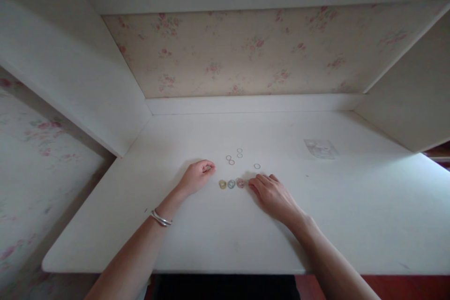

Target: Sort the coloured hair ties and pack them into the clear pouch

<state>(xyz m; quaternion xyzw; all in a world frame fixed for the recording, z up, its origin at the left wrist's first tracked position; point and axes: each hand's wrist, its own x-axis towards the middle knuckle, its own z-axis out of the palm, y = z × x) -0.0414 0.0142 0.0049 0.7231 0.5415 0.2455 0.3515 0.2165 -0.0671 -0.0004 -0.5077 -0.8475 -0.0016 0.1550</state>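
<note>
Rings row: three chunky rings lie side by side on the white desk [351, 206], the yellow ring [222, 184], blue-grey ring [231, 183] and pink ring [241, 182].
Right hand [272, 195]: rests flat just right of the pink ring, fingers loosely extended, fingertips touching it, grasping nothing.
Left hand [197, 176]: loosely curled, just left of the yellow ring; contents cannot be told.
Thin rings [239, 155]: scattered just behind the row.

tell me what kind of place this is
Probably a home, at a built-in white desk set in an alcove. Floral wallpaper covers the back wall, white side panels close it in, and small rings lie on the desk between the left hand and right hand.
</note>
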